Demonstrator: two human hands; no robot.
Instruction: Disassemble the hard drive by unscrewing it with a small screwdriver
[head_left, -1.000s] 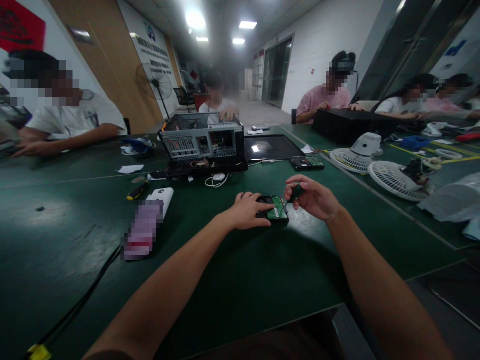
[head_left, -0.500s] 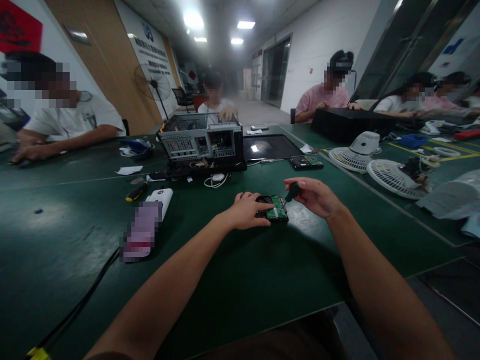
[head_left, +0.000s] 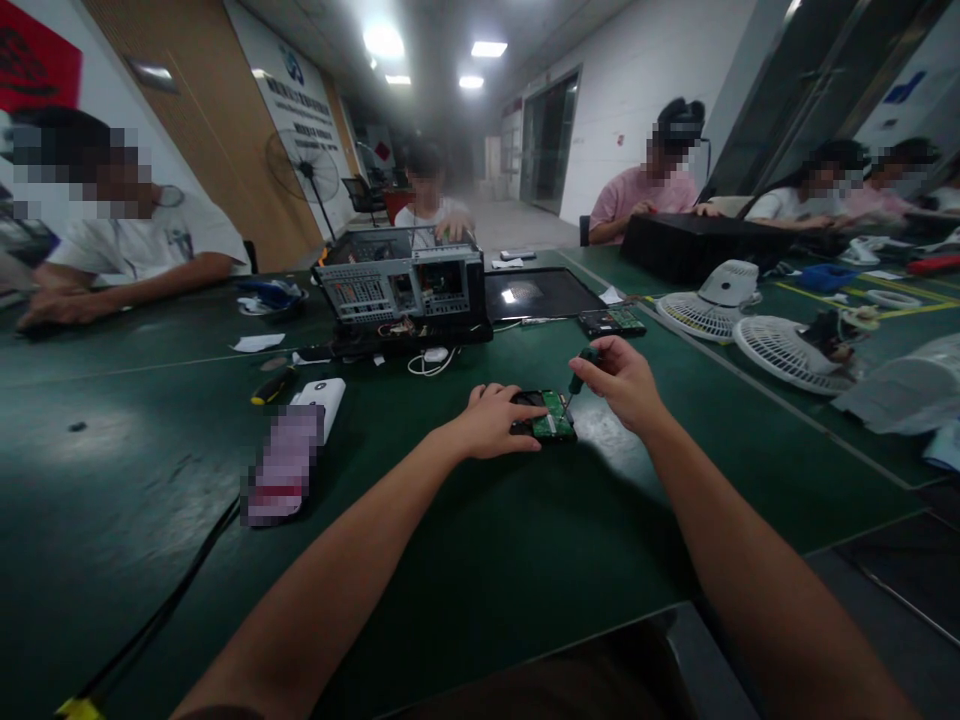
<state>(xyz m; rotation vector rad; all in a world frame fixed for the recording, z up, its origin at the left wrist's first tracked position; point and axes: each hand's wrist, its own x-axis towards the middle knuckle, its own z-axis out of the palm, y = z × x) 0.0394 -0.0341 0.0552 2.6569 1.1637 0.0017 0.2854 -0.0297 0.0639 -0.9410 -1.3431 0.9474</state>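
A small hard drive (head_left: 555, 424) lies on the table with its green circuit board facing up. My left hand (head_left: 495, 420) holds it down from the left, the index finger stretched across the board and the thumb at the near edge. In my right hand (head_left: 616, 375) is a screwdriver (head_left: 577, 382) with a dark green handle, the fingers closed around the grip. Its shaft slants down to the right part of the board, where the tip seems to touch. Whether it sits in a screw is too small to tell.
An opened computer case (head_left: 405, 285) stands beyond my hands. Another drive (head_left: 613, 322) lies farther back. At left are a yellow-black screwdriver (head_left: 274, 386) and a white power bank (head_left: 328, 402). White fan parts (head_left: 787, 355) lie right. Several people sit around the table.
My right hand has turned and shifted slightly, and the screwdriver stands more upright over the board. My left hand and the hard drive have stayed in place.
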